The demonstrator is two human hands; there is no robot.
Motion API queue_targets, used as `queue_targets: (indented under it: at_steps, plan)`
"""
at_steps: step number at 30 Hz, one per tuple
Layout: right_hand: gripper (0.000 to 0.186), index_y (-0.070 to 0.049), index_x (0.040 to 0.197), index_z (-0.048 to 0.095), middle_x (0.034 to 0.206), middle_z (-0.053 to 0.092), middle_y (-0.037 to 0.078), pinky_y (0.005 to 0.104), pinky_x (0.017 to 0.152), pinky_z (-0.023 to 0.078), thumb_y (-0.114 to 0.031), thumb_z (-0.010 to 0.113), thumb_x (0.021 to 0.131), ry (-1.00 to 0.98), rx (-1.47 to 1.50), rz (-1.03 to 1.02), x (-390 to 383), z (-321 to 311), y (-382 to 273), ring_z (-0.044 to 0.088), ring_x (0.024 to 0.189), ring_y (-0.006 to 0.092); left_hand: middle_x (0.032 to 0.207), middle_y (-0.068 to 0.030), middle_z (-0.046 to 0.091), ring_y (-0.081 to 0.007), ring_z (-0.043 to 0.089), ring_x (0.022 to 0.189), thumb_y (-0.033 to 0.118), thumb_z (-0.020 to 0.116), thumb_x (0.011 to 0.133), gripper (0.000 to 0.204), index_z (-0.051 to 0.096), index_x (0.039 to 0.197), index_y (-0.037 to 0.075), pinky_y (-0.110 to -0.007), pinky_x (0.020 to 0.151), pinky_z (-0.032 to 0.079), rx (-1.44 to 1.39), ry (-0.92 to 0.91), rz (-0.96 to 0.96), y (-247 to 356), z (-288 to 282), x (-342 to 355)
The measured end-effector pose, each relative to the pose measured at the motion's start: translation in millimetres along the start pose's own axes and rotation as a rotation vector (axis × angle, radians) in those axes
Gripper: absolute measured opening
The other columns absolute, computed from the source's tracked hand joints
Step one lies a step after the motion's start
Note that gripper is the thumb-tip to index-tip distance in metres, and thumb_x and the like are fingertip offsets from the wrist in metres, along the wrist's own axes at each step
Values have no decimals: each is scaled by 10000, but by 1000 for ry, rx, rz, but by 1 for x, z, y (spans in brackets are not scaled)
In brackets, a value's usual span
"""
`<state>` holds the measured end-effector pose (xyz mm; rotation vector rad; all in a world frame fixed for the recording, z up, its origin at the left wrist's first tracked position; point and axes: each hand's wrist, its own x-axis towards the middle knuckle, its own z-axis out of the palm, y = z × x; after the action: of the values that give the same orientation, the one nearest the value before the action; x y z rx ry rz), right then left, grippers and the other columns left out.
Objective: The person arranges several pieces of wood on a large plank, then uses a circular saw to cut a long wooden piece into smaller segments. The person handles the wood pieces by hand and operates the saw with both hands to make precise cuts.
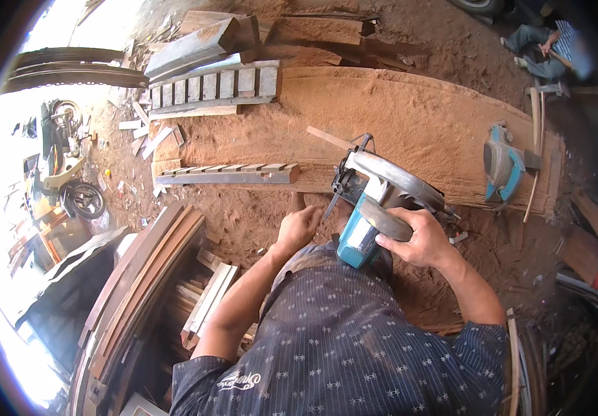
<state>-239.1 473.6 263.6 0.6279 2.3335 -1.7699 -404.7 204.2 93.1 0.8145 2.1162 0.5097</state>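
My right hand (420, 239) is closed on the rear handle of a teal and silver circular saw (362, 232), held at my waist in front of the sawdust-covered bench (423, 111). My left hand (297, 225) is just left of the saw, below the bench's near edge; its fingers are curled, and what they hold, if anything, is too small to make out. Beyond it lies a narrow slotted timber strip (226, 177). A thin wood stick (326, 137) lies behind the saw. Another row of slotted pieces (219, 91) sits at the bench's back left.
A teal power planer (505, 173) rests at the bench's right end. Stacked timber (146, 277) stands at lower left, more planks (319, 31) behind the bench. A motorbike (84, 194) is at left. Another person (548, 52) sits at upper right. Scraps litter the dirt floor (125, 132).
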Motion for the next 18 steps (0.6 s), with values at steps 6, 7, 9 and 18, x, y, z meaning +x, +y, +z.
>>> queue_targets:
  at_steps: [6,7,9,18]
  plan:
    - [449,47,1137,686,929,746,179,350,760,562,-252,807,825,-31,-11,-109,6,4,0,733,812,269,1018,-84,708,-153,666,817,378,552,1055,431,640,1236,-3,-303,762,549,-1057,54,-273,25,-4,18]
    - [450,47,1138,684,925,744,181,352,759,562,-251,805,824,-48,-14,-137,9,6,1,732,810,277,1028,-76,691,-124,647,817,371,561,1055,434,626,1243,-14,-284,757,541,-1169,17,-265,40,-16,22]
    - [451,50,1136,677,922,739,195,371,766,561,-246,798,819,-92,-17,-175,19,10,2,728,827,315,960,-37,666,-80,610,724,324,653,1010,422,589,1284,9,-242,656,513,-1185,53,-317,39,-22,24]
    - [380,7,1032,635,845,698,237,440,722,554,-204,725,730,-238,-84,-120,56,49,26,703,803,399,929,-44,668,-72,580,659,340,771,921,528,544,1243,-12,-225,581,485,-1155,168,-508,-2,-16,15]
